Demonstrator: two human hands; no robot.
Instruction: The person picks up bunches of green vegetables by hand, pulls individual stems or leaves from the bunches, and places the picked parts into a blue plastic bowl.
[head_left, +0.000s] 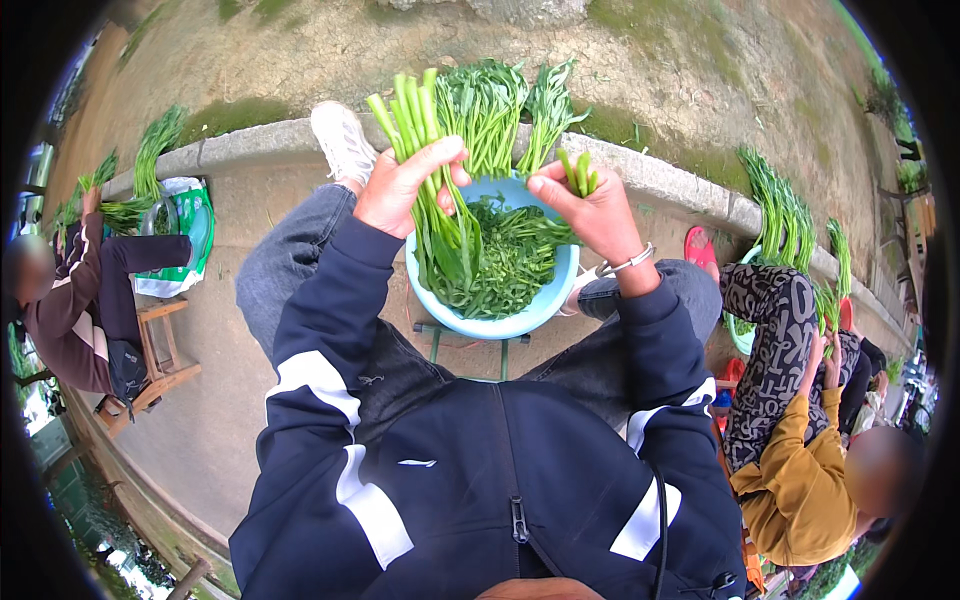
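My left hand (409, 187) grips a bunch of leafy green vegetable stems (411, 112), thick pale cut ends up and leaves hanging down over the basin's left side. My right hand (589, 202), with a bracelet at its wrist, holds several stems (579, 174) whose short ends stick up from the fingers; leaves trail below that hand over the basin. Between my knees is a light blue plastic basin (495, 328) with loose green leaves and stem pieces (517, 262) in it. Beyond its far rim, bunches of the same greens (484, 105) lie across the stone kerb.
A kerb (255, 142) curves across in front, with bare mossy soil behind. At left, a person (75, 315) sits by a wooden stool (161, 337) and a green-white sack (196, 225). At right, a person (802, 480) in mustard handles greens near another basin (739, 334).
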